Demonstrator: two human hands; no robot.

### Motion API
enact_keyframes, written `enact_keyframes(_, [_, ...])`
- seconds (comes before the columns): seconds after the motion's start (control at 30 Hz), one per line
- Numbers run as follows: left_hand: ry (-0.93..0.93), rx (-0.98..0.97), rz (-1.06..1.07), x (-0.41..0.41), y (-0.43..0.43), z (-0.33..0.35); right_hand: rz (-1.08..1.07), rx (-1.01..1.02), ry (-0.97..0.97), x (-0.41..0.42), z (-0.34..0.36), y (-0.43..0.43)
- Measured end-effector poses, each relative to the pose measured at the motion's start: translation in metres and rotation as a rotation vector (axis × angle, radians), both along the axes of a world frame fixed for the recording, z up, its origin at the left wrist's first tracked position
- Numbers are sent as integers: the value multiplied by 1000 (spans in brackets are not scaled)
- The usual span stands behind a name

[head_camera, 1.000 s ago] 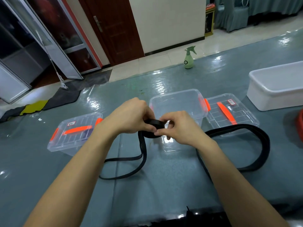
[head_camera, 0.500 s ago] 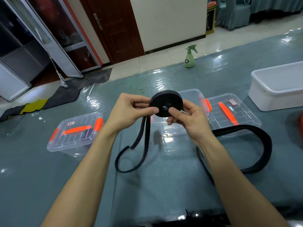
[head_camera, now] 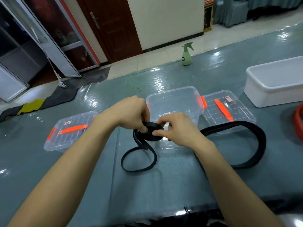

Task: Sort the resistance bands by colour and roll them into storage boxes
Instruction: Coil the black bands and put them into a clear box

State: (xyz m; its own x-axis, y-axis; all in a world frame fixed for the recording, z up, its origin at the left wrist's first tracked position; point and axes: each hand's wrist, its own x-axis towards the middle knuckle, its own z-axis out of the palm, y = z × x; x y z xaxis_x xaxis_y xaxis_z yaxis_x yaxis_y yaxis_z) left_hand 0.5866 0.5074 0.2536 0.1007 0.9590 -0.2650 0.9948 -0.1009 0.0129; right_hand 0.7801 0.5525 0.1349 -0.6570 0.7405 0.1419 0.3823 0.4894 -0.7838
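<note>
Both hands hold a black resistance band wound into a flat roll (head_camera: pixel 153 131) just in front of an open clear storage box (head_camera: pixel 173 102). My left hand (head_camera: pixel 129 113) grips the roll's left side from above. My right hand (head_camera: pixel 176 128) pinches its right edge. The band's unrolled tail (head_camera: pixel 139 158) hangs down and lies as a loop on the table. A second, wider black band (head_camera: pixel 252 145) lies in a big loop at the right, partly under my right forearm.
A closed clear box with orange latches (head_camera: pixel 68 130) sits to the left. A clear lid with an orange handle (head_camera: pixel 227 108) lies right of the open box. A white tub (head_camera: pixel 275 81) stands far right, a red object (head_camera: pixel 298 122) at the edge, a green spray bottle (head_camera: pixel 186 54) beyond.
The roll, held upright and higher half a second ago, has come down and lies flat between my hands. The loose tail is shorter and rests on the table.
</note>
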Motion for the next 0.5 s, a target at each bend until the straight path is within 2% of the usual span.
enact_keyframes(0.1, [-54,-28,-1,0,1,2,10,18,-5,1,3,-3])
enact_keyframes(0.17, [-161,13,4,-5,0,1,-8,-10,90,6,6,-3])
enact_keyframes(0.23, [-387,100,47,-13,-3,-2,-48,-142,266,14,8,1])
enact_keyframes(0.37, [-969,200,165,-21,-15,-12,-79,-335,563,29,16,5])
enact_keyframes(0.43, [-1074,270,170,-18,-19,-16,-96,-370,643,28,16,4])
enact_keyframes(0.5, [-1089,328,171,-15,-22,-18,-144,-403,712,23,13,3])
